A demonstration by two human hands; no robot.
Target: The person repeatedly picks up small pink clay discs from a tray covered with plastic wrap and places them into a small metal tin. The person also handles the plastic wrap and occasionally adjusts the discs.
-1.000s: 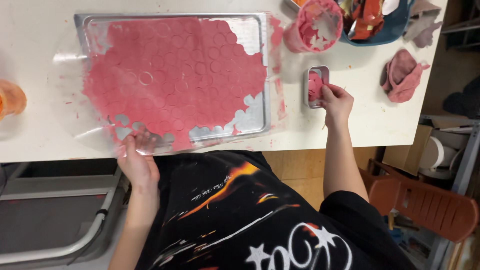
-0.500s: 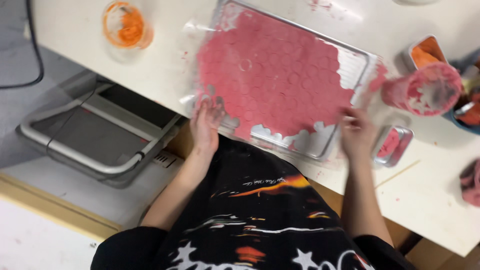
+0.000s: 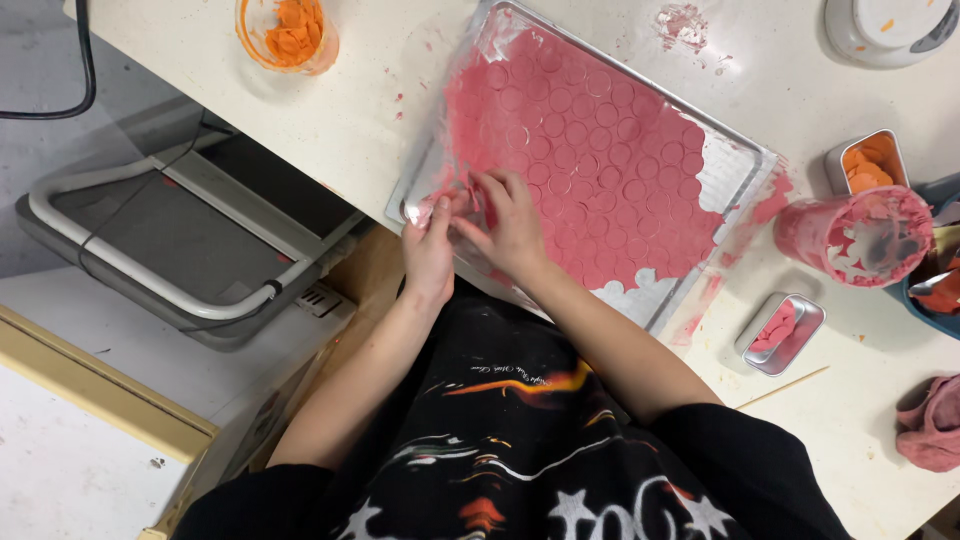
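Note:
A metal tray [image 3: 738,158] on the white table holds a flat pink sheet [image 3: 600,160] stamped with many small circles. My left hand [image 3: 432,250] sits at the tray's near left corner, its fingers pinching the edge of the pink sheet. My right hand [image 3: 512,225] lies right beside it, fingers bent down onto the same corner of the sheet. Both hands touch each other at the fingertips.
An orange-filled cup [image 3: 287,33] stands at the far left. A pink-smeared cup [image 3: 858,238], a small tin with pink pieces [image 3: 782,333], a tin with orange pieces [image 3: 866,162], a thin wooden stick [image 3: 782,387] and a pink cloth [image 3: 930,425] lie on the right. A folded grey chair [image 3: 170,235] sits below the table's edge.
My right hand has left the tray's right side and joined my left hand at the near left corner of the pink sheet. The view has shifted left.

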